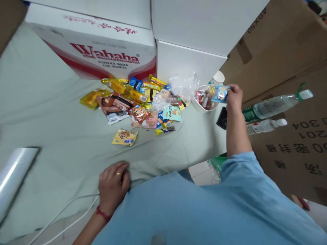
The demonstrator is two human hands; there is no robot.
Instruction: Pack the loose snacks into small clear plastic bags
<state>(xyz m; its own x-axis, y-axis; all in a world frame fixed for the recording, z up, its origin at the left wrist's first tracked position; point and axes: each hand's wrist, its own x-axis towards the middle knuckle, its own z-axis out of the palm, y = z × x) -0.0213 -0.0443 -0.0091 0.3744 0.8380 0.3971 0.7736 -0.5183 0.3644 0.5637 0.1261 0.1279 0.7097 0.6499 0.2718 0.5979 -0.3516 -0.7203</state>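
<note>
My right hand (234,96) is closed on a light-blue snack packet (220,93) and holds it over a white bowl (197,103) that has several wrapped snacks in it. My left hand (113,185) rests near the table's front edge with its fingers curled on the grey-green cloth (51,119); whether it holds anything is hidden. A pile of snack packets (138,100) lies in the middle of the cloth. One yellow cookie packet (125,137) lies apart, nearer to my left hand.
A Wahaha carton (97,51) and white boxes (189,58) stand behind the pile. Brown cardboard boxes (288,112) fill the right side, with two plastic bottles (270,112) and a black object (222,118) beside them. A roll of clear film (12,177) lies at left. White cables (63,214) run along the front edge.
</note>
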